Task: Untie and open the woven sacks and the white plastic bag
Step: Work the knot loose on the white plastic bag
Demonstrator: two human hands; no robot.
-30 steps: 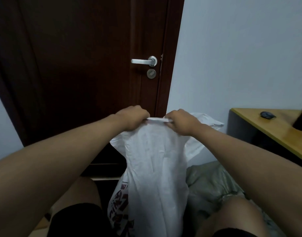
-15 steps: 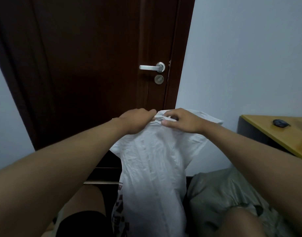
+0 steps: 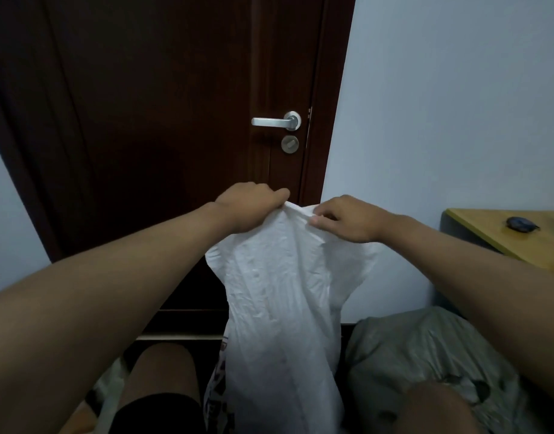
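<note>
I am facing a dark brown door (image 3: pixel 162 120) with a silver handle (image 3: pixel 277 121) and a round lock (image 3: pixel 290 144) below it. A pale wall (image 3: pixel 441 104) is running to its right, where a yellow table (image 3: pixel 501 233) is holding a small dark object (image 3: pixel 522 223).

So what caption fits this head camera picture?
Both hands, left hand and right hand, grip the white plastic bag top before a dark door.

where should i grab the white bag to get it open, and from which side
Probably at the bunched top edge of the white plastic bag, from above, one hand each side, as the left hand and right hand pinch it now. The bag hangs limp below, so only the gathered top offers a firm grip to pull apart.
</note>
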